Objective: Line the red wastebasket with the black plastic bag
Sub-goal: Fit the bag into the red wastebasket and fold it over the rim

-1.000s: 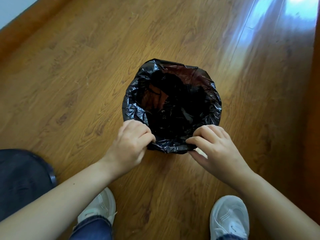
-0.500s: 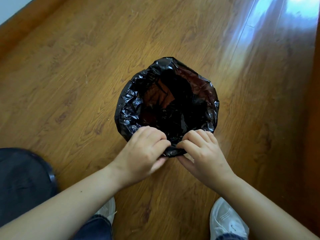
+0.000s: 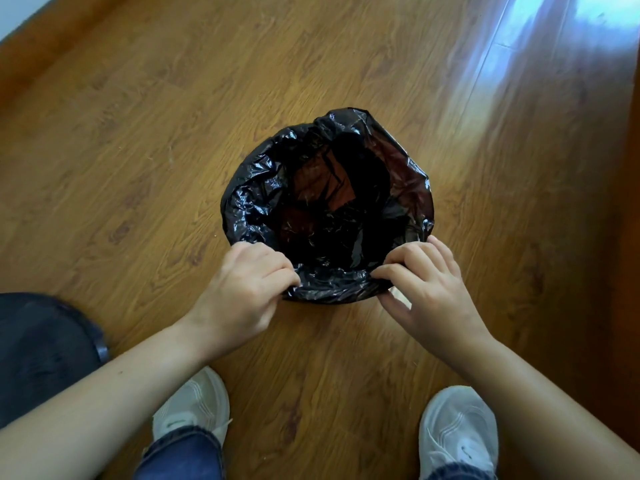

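A black plastic bag (image 3: 263, 188) sits inside the wastebasket on the wooden floor, its crinkled edge folded out over the rim all the way round. The basket itself is hidden under the plastic; only a reddish tint (image 3: 332, 188) shows through the bag's inside. My left hand (image 3: 242, 292) pinches the folded edge at the near left of the rim. My right hand (image 3: 426, 292) pinches the same edge at the near right, fingers curled over the plastic.
My two white shoes (image 3: 194, 410) (image 3: 457, 427) stand on the wooden floor (image 3: 138, 150) just behind the basket. A dark round object (image 3: 38, 355) lies at the left edge. A wooden skirting board (image 3: 45, 53) runs along the far left.
My hands came together at the near middle of the rim, then slid apart along the bag's edge to the near left and near right. The bag's rim shifted slightly.
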Action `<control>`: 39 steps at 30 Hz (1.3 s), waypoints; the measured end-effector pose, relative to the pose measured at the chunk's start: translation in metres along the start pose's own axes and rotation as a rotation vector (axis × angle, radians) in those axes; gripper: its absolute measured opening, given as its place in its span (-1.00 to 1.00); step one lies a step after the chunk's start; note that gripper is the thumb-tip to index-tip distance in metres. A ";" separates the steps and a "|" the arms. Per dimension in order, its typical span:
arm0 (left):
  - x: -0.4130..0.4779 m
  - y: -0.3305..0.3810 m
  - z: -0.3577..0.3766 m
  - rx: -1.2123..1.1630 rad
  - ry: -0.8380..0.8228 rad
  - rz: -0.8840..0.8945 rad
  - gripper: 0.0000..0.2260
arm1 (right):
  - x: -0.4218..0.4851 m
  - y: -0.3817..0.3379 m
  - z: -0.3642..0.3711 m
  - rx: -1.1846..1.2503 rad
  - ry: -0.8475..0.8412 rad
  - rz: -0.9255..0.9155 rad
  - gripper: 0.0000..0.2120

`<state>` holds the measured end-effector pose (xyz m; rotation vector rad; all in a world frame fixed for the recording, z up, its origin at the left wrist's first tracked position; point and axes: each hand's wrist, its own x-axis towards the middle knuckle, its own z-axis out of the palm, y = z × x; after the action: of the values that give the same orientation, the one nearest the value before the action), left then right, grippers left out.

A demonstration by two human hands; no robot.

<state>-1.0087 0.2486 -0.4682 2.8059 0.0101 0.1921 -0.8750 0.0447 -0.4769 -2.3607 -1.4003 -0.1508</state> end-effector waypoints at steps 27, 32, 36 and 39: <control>0.008 0.008 -0.003 -0.014 -0.083 0.119 -0.81 | 0.002 -0.004 -0.001 0.057 -0.058 -0.071 -0.86; 0.004 -0.010 -0.008 0.066 -0.027 0.063 -0.81 | 0.001 -0.001 -0.002 0.036 -0.032 -0.051 -0.83; 0.003 -0.008 -0.007 0.090 -0.058 0.033 -0.79 | -0.001 -0.001 -0.002 0.053 -0.001 -0.053 -0.85; 0.004 0.001 -0.005 0.027 -0.062 0.020 -0.69 | -0.003 0.000 -0.004 0.104 0.023 -0.041 -0.81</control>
<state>-1.0052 0.2490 -0.4630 2.8385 -0.0294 0.1104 -0.8765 0.0409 -0.4743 -2.2408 -1.4113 -0.1129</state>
